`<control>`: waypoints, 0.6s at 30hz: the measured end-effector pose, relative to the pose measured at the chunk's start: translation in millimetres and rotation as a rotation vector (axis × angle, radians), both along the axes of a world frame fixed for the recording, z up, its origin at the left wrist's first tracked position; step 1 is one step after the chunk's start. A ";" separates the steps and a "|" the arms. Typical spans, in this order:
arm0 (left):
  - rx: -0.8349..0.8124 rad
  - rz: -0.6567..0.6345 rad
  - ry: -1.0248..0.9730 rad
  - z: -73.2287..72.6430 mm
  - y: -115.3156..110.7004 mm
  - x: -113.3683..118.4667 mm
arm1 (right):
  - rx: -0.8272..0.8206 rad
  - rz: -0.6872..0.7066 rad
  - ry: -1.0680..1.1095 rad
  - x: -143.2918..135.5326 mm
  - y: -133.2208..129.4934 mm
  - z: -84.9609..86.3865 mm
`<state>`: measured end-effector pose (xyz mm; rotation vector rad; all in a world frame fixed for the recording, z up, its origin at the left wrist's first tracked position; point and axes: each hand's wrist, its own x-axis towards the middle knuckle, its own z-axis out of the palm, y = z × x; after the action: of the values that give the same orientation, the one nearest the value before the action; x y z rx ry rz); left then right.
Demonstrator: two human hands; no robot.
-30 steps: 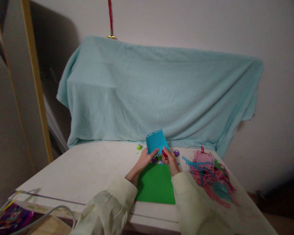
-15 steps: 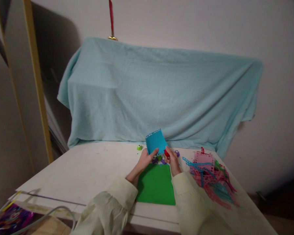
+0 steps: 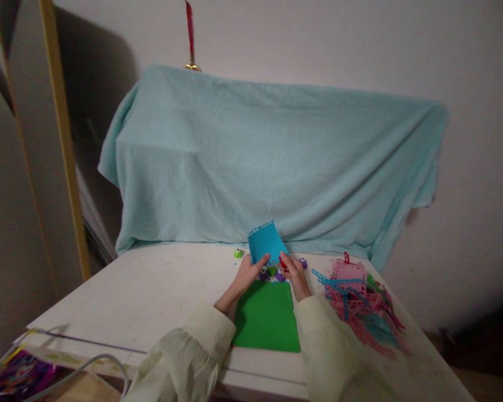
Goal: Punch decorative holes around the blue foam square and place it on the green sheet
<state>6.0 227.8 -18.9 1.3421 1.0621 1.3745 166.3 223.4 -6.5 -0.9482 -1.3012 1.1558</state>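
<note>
White table (image 3: 163,296) bore a rectangular green sheet (image 3: 266,318).
Beyond that sheet, rectangular blue paper (image 3: 266,243) with punched edges was raised; the left hand (image 3: 248,272) pinched its near edge, thumb on top; the right hand (image 3: 295,273) gripped a small red object (image 3: 283,264) at its near right corner.

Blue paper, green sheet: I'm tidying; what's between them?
In the head view, two purple objects, a green object and blue scraps show between blue paper and green sheet.
</note>
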 end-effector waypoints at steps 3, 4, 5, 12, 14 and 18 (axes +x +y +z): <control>0.014 -0.013 0.016 -0.5 -0.6 -0.3 | 0.008 -0.027 -0.022 -0.4 -0.3 -1.4; 0.018 -0.016 0.022 -0.8 -0.8 -0.2 | 0.005 -0.024 -0.022 -0.6 0.0 -2.1; 0.020 -0.014 0.028 -1.1 -1.0 0.0 | 0.001 -0.016 -0.019 -0.7 0.5 -2.7; 0.005 0.030 0.065 -0.4 -2.3 1.2 | 0.031 0.021 -0.021 1.1 1.1 -1.7; 0.020 0.021 0.055 -0.1 -2.2 1.2 | 0.033 0.016 -0.030 2.7 1.2 -0.5; -0.003 0.026 0.035 -0.9 0.1 0.6 | 0.036 -0.019 0.012 7.9 3.5 1.3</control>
<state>6.6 228.0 -19.9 1.3594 1.1078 1.3723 174.1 226.9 -5.2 -0.9241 -1.2968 1.1180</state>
